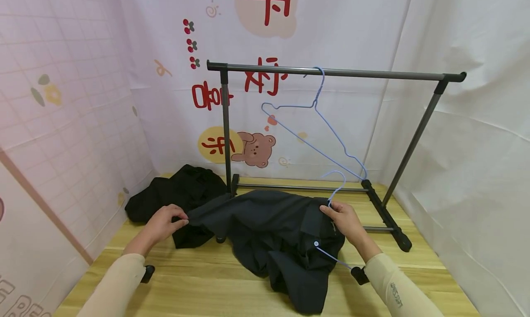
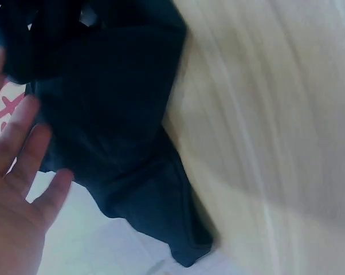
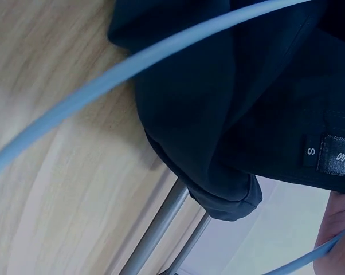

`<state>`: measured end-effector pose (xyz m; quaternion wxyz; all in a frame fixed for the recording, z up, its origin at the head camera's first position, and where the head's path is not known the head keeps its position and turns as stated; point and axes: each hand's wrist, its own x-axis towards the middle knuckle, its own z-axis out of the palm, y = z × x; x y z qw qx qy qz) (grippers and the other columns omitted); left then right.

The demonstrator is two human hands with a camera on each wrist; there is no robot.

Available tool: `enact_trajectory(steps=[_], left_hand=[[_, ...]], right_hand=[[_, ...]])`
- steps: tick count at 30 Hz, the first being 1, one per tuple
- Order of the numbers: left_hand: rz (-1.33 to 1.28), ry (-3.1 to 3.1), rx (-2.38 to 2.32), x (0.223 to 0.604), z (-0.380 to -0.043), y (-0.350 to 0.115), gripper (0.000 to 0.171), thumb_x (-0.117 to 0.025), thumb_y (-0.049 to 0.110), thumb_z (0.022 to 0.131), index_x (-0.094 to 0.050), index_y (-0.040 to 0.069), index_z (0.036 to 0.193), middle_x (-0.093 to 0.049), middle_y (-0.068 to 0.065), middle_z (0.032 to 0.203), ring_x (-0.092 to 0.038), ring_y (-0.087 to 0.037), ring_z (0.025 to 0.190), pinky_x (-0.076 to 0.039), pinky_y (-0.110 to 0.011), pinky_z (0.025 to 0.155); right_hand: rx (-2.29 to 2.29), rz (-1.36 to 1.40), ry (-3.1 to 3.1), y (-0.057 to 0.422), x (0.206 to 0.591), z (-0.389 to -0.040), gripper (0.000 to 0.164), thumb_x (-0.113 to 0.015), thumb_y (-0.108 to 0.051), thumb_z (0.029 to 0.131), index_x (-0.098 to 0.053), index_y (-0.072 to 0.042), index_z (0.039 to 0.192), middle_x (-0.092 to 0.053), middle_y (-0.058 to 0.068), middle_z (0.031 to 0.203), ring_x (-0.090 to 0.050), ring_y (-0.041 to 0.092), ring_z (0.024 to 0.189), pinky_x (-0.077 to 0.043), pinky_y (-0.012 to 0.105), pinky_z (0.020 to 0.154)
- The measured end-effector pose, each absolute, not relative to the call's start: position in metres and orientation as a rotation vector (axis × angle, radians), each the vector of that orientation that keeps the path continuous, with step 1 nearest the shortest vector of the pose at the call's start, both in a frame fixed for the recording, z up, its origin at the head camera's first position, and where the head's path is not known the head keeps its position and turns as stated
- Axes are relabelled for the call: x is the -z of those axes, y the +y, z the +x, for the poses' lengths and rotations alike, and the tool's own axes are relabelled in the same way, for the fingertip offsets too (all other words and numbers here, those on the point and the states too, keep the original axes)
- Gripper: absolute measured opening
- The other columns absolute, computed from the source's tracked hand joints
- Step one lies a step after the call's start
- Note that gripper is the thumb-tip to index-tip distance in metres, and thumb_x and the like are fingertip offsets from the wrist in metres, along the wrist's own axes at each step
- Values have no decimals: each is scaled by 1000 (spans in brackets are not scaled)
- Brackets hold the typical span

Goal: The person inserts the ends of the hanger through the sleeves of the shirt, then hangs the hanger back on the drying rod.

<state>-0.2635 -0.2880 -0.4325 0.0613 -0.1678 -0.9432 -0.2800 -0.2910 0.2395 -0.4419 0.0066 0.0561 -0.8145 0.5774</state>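
Note:
A black shirt (image 1: 265,225) with a small neck label (image 3: 338,154) lies bunched over the wooden table, its lower part hanging toward the front. My left hand (image 1: 165,222) pinches the shirt's left edge between thumb and fingertips; in the left wrist view the other fingers (image 2: 23,149) are spread apart. At the shirt's neck, my right hand (image 1: 345,220) grips a light blue wire clothes hanger (image 1: 341,183) just under its hook. One end of that hanger is inside the shirt and hidden. Its other end sticks out at the front, toward my right sleeve.
A grey metal clothes rack (image 1: 348,72) stands on the table (image 1: 198,280) behind the shirt. Another blue hanger (image 1: 290,128) hangs from its bar. At the back left lies a second black garment (image 1: 178,188) in a heap. Printed cloth (image 1: 165,114) covers the walls behind.

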Motion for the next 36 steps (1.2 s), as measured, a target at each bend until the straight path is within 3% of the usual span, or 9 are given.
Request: enact_trajectory(steps=[5,11,14,18,22,25,29,33,36], left_hand=[[-345,-2713,1189,419,-261,-292,25,-59,27,102,-66,3,105,-55,-19,133,-49,-40,122,-40,-57,96],[-344,-2387,1774,377,-259,-292,32,-55,26,103,-63,-4,110,-63,1,126,-45,-12,125,-31,-38,106],[-445,-2104,2044,357,-257,-284,18,-54,16,104,-66,3,103,-65,7,106,-51,-7,110,-34,-26,98],[-477,-1827,2240,339,-255,-274,18,-55,15,103,-67,11,90,-60,4,83,-55,-10,78,-45,-21,74],[-296,-2047,2000,340,-256,-271,21,-57,27,102,-68,11,95,-60,6,85,-54,-8,80,-45,-18,69],[-164,-2394,1625,356,-259,-274,34,-55,38,102,-68,7,110,-64,3,99,-53,-10,96,-45,-24,79],[-86,-2662,1405,391,-263,-284,50,-51,46,102,-63,2,123,-64,-13,118,-54,-26,108,-44,-39,88],[-37,-2760,1456,423,-255,-300,64,-46,53,102,-56,-1,134,-50,-26,139,-46,-43,125,-38,-57,100],[-14,-2775,1548,440,-243,-313,72,-39,52,104,-39,-7,147,-33,-32,151,-31,-50,137,-28,-63,108]], right_hand=[[-1805,155,-2543,241,445,-291,40,-64,-27,99,-56,8,81,-49,2,66,-49,17,61,-43,29,56],[-1772,172,-2568,239,445,-292,37,-65,-32,97,-60,1,82,-54,2,71,-53,17,67,-46,29,61],[-1787,194,-2557,237,445,-292,37,-65,-33,97,-60,1,83,-54,3,72,-53,18,68,-46,30,61],[-1775,182,-2554,236,443,-292,37,-64,-32,98,-58,1,82,-53,3,71,-51,18,67,-45,30,61],[-1761,126,-2557,239,444,-293,36,-63,-29,99,-58,2,82,-53,3,71,-51,19,66,-44,30,61],[-1791,90,-2545,240,440,-290,35,-62,-24,100,-58,7,83,-54,6,71,-52,21,66,-45,31,60],[-1782,82,-2538,234,425,-279,36,-61,-19,100,-56,13,85,-53,9,69,-51,23,64,-45,31,59],[-1747,72,-2520,237,435,-285,39,-64,-26,99,-55,6,79,-49,4,66,-48,19,62,-42,28,57],[-1731,62,-2516,242,446,-293,39,-66,-30,97,-54,0,75,-46,1,65,-46,17,61,-40,28,56]])
